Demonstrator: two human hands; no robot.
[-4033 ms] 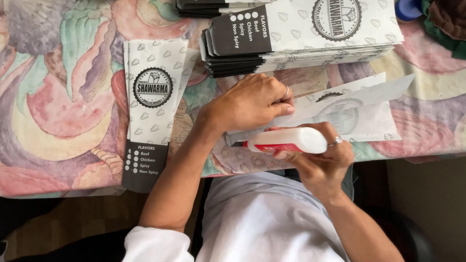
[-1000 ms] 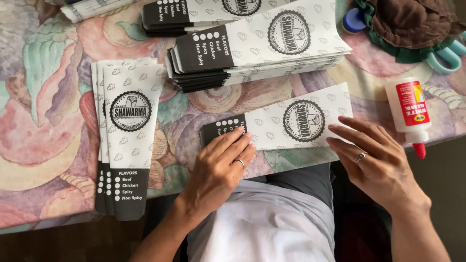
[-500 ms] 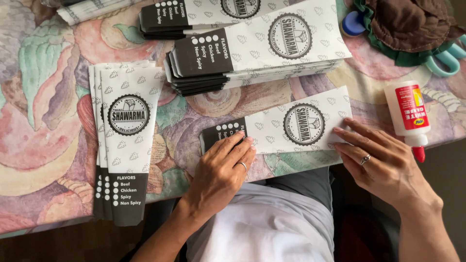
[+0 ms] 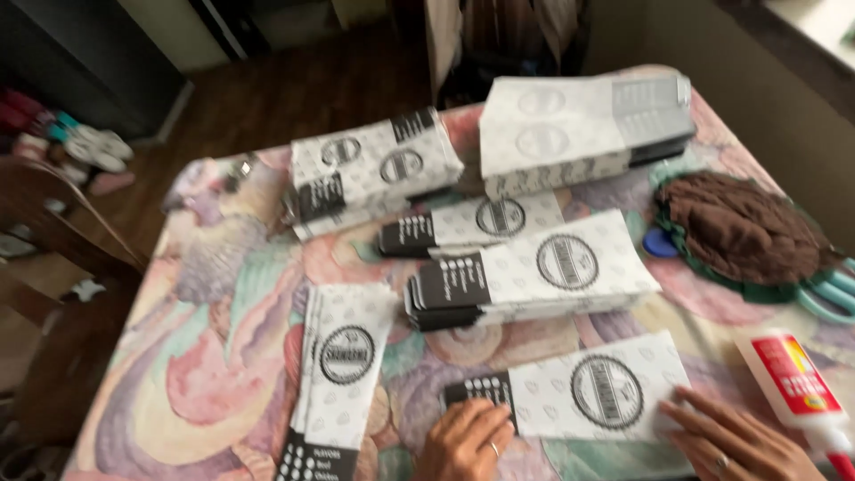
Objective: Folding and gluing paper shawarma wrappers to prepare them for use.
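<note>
A flat white paper bag [image 4: 579,396] with a round black logo and a black end lies near the table's front edge. My left hand [image 4: 468,441] presses on its black left end, fingers spread flat. My right hand [image 4: 735,441] rests flat at its right end, fingertips on the paper. Neither hand holds anything. A white glue bottle [image 4: 793,383] with a red label lies just right of my right hand.
Stacks of the same bags [image 4: 534,272] [image 4: 343,374] [image 4: 374,169] [image 4: 579,125] cover the flowered tablecloth [image 4: 223,356]. A brown cloth [image 4: 739,227] and teal scissors [image 4: 828,294] sit at the right. A wooden chair [image 4: 62,258] stands to the left.
The view has tilted up, showing the far half of the table and the floor beyond. Both hands stay flat on the bag.
</note>
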